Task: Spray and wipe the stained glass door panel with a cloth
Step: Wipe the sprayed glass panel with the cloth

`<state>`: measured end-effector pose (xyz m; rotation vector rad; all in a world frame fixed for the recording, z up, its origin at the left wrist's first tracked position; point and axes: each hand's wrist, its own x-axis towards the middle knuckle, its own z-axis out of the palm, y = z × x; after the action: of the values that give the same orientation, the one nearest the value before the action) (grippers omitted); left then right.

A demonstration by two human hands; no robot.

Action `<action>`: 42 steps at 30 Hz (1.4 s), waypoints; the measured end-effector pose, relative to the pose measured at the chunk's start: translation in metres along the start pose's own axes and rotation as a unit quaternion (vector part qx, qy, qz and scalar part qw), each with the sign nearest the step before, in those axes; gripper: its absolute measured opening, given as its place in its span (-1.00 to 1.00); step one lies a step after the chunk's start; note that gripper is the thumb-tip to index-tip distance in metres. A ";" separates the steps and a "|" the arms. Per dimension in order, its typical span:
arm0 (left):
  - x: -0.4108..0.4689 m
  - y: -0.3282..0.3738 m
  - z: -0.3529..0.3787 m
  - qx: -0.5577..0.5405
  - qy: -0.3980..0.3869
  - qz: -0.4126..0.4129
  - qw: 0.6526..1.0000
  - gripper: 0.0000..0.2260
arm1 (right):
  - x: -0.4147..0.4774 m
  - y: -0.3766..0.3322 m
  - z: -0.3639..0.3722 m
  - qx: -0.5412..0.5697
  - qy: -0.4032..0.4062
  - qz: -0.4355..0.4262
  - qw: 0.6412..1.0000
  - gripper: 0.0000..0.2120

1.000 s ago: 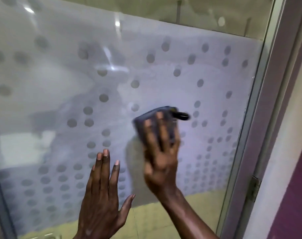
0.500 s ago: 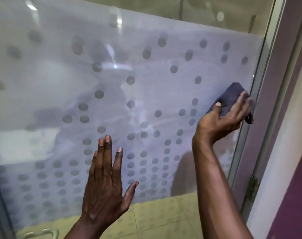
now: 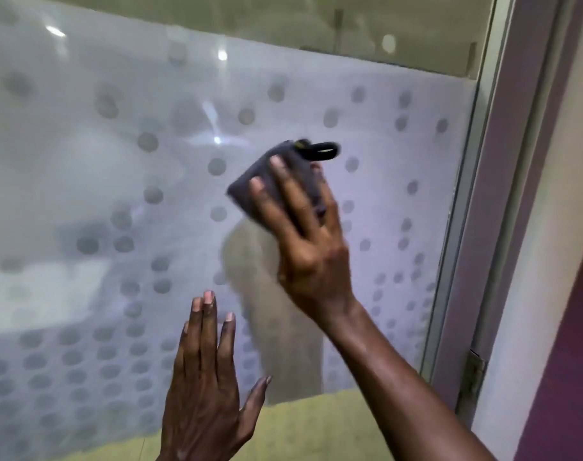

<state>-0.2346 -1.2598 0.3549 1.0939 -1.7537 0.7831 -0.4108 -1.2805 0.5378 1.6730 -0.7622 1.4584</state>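
Right hand [image 3: 311, 257], fingers straight, presses a dark grey cloth [image 3: 240, 194] on the frosted dotted glass door panel [image 3: 117, 161] mid-frame; left hand [image 3: 203, 387] lies open below.

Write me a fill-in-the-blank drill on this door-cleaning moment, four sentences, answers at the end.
1. The right hand presses a grey ___ against the glass panel.
2. The left hand, fingers straight, holds ___.
3. The frosted part of the panel is patterned with round ___.
4. A hinge sits on the frame at the panel's ___ side.
Missing words: cloth; nothing; dots; right.
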 end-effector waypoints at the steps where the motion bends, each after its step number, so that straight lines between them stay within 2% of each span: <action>1: 0.003 -0.001 0.001 -0.002 0.008 -0.002 1.000 0.07 | 0.014 0.022 -0.010 -0.016 0.027 0.067 0.997 -0.19; 3: 0.007 -0.005 0.002 0.006 0.004 -0.001 1.000 0.07 | 0.038 0.065 -0.029 -0.039 0.093 0.204 0.974 -0.20; 5: 0.007 -0.009 0.002 0.009 0.002 0.009 1.000 0.05 | 0.061 0.092 -0.046 -0.039 0.159 0.327 0.931 -0.22; 7: 0.006 -0.012 0.003 0.017 0.005 0.016 1.000 0.03 | 0.079 0.100 -0.050 -0.029 0.194 0.405 0.893 -0.25; 8: 0.006 -0.011 0.005 0.020 0.007 0.015 1.000 0.04 | 0.085 0.097 -0.047 -0.026 0.196 0.419 0.886 -0.27; 9: 0.005 -0.011 0.006 0.022 0.008 0.007 1.000 0.06 | 0.089 0.088 -0.042 -0.022 0.194 0.411 0.890 -0.27; 11: 0.007 -0.007 0.009 0.027 0.010 -0.005 1.000 0.12 | 0.093 0.060 -0.029 -0.007 0.169 0.337 0.926 -0.26; 14: 0.014 0.010 0.017 0.018 0.008 0.020 1.000 0.08 | 0.087 0.012 -0.008 0.036 0.062 0.121 0.990 -0.20; 17: 0.025 0.033 0.022 0.001 -0.010 0.018 1.000 0.05 | 0.073 -0.014 0.005 0.047 -0.073 -0.081 0.993 -0.23; 19: 0.032 0.045 0.022 -0.004 -0.015 -0.013 1.000 0.06 | 0.071 -0.018 0.006 0.026 -0.107 -0.131 0.985 -0.25; 22: 0.035 0.055 0.026 -0.003 -0.009 -0.030 0.999 0.02 | 0.084 -0.011 -0.001 -0.003 -0.080 -0.107 0.991 -0.25; 25: 0.031 0.052 0.033 -0.001 0.003 -0.018 1.000 0.02 | 0.098 0.023 -0.016 -0.004 -0.028 -0.011 1.000 -0.24; 28: 0.026 0.046 0.034 0.005 0.002 -0.014 1.000 0.09 | 0.095 0.073 -0.041 -0.011 -0.022 0.074 0.997 -0.25; 30: 0.026 0.045 0.032 -0.006 -0.003 -0.010 1.000 0.07 | 0.089 0.108 -0.057 -0.019 0.011 0.130 0.991 -0.24; 32: 0.026 0.043 0.028 -0.012 -0.006 -0.004 1.000 0.05 | 0.076 0.135 -0.068 -0.020 0.032 0.150 0.988 -0.22; 37: 0.014 0.030 0.019 0.006 0.010 -0.005 1.000 0.02 | -0.030 0.161 -0.079 -0.038 0.016 0.188 0.981 -0.21; 42: -0.007 0.003 0.008 0.036 -0.001 -0.020 0.999 0.06 | -0.176 0.121 -0.081 -0.079 -0.013 0.279 0.957 -0.26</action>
<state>-0.2393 -1.2630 0.3454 1.1739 -1.7111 0.8268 -0.5833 -1.2829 0.3883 1.4157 -1.4115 1.6918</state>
